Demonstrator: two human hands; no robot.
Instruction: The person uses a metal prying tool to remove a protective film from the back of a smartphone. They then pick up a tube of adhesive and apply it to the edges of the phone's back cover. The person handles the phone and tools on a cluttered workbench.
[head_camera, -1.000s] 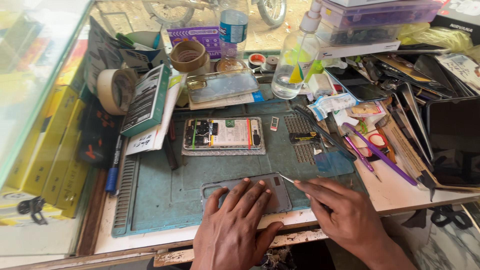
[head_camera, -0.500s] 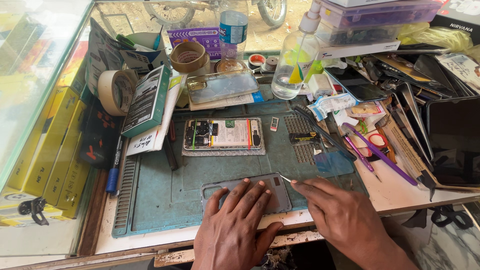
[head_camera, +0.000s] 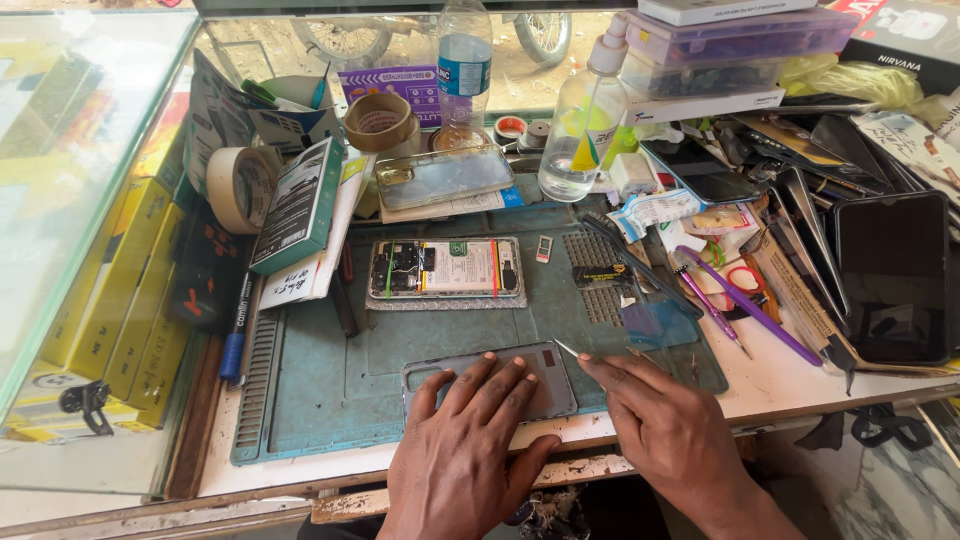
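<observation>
I am pressing my left hand (head_camera: 470, 440), fingers spread flat, on the back cover (head_camera: 490, 385); my right hand (head_camera: 665, 425) has inched closer, its fingers pinching a thin pick (head_camera: 567, 348) at the cover's right edge.

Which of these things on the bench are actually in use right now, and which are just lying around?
In use: left hand pressing grey phone back cover; right hand with thin metal tool; blue work mat.

Lying about: opened phone, spray bottle, tape rolls, purple pens.
</observation>
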